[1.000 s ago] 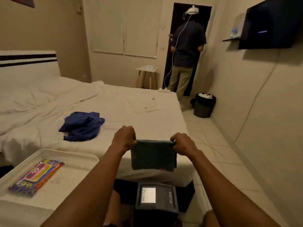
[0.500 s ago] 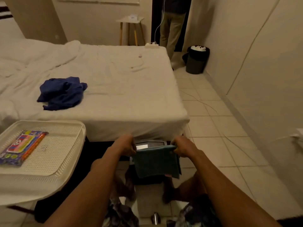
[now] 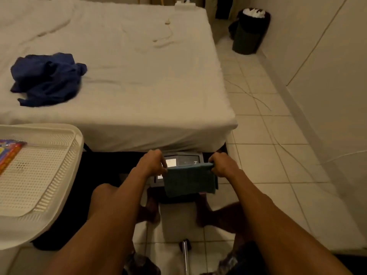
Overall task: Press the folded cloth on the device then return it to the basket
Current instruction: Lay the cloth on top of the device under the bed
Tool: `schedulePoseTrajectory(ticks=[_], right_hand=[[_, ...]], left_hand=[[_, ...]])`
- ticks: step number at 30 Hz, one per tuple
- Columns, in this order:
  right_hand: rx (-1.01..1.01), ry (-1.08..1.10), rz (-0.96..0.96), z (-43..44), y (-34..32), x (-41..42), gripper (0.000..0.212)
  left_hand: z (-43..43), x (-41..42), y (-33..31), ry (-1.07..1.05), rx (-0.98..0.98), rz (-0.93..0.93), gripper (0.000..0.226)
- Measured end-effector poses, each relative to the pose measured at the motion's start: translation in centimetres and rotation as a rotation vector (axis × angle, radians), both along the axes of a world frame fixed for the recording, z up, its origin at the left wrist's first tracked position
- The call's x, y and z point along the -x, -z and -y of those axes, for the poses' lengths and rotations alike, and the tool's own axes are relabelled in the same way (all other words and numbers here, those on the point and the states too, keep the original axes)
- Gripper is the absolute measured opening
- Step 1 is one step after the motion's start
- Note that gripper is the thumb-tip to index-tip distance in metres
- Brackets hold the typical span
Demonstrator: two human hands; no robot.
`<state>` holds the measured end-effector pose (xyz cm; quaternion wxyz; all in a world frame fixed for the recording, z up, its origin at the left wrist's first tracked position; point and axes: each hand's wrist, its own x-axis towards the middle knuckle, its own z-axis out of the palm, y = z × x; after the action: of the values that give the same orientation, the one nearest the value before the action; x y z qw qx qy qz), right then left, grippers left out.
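Observation:
A folded grey-green cloth (image 3: 189,180) hangs between my two hands, just over the near part of a dark box-shaped device (image 3: 184,160) on the floor at the foot of the bed. My left hand (image 3: 152,163) pinches the cloth's upper left corner. My right hand (image 3: 223,165) pinches the upper right corner. The cloth covers the device's front half; a small lit panel shows behind it. The white perforated basket (image 3: 59,175) sits to the left, near my left forearm.
A colourful packet (image 3: 9,153) lies in the basket. The white bed (image 3: 139,76) carries a crumpled blue garment (image 3: 46,78). A dark bin (image 3: 250,30) stands by the right wall. Cables trail over the tiled floor (image 3: 268,155). My knees and feet flank the device.
My hands have come down with the cloth, from above the bed's edge to just over the device. The view has tilted down towards the floor.

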<state>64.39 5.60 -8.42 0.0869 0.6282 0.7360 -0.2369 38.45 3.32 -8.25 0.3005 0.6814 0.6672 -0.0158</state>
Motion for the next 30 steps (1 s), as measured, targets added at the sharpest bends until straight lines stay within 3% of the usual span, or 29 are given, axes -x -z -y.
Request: schedulePoseTrajectory(ticks=[5,9,20,23,26,30], right_hand=[[-0.044,0.103,0.01,-3.5,2.6,0.6,0.02],[-0.066,0.198,-0.007,-5.0,5.3,0.6,0.014],[-0.297,0.571,-0.218,-5.3,8.9,2.5,0.011],[-0.392,0.524,-0.205,-4.8,9.6,2.7,0.014],[-0.484,0.364,-0.118,-3.2,11.0,3.6,0.035],[-0.502,0.135,-0.243,-0.4,13.4,6.4,0.052]], left_hand=[[-3.1,-0.2,2.7,-0.043,-0.068,0.022,0.01],[-4.6,-0.2,5.1,-0.154,-0.151,0.041,0.012],[-7.2,-0.4,10.1,-0.377,-0.269,0.091,0.016],[-6.7,-0.7,10.3,-0.39,-0.305,0.106,0.018],[-4.9,-1.0,10.8,-0.346,-0.38,0.069,0.026],[-1.7,-0.1,14.2,-0.208,-0.395,-0.001,0.045]])
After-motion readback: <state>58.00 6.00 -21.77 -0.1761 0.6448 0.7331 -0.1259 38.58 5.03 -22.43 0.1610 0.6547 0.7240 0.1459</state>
